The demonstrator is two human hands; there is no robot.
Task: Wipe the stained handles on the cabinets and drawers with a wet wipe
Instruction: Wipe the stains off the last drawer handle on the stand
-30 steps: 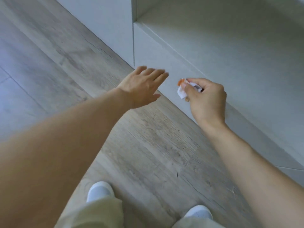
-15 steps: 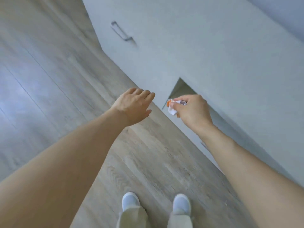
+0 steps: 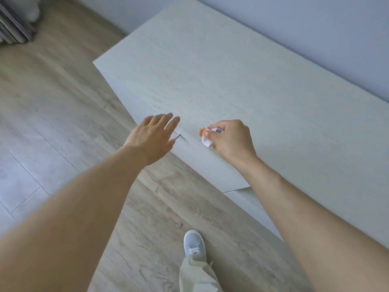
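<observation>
So the right hand [image 3: 230, 140] has a tight grip on the wet wipe [image 3: 207, 137], pinched between thumb and curled fingers, with an orange stain showing at its left tip. It's held right over the near edge of the white cabinet [image 3: 242, 81]. The left hand [image 3: 152, 137] is spread flat, fingers straight, palm down, reaching over the metal handle [image 3: 176, 137] on the cabinet front; can't tell if it actually touches. Both arms stretch forward.

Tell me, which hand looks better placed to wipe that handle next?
Probably the right hand: it already pinches the wet wipe close beside the handle. The left hand hovers over that handle with fingers straight, holding nothing.
</observation>
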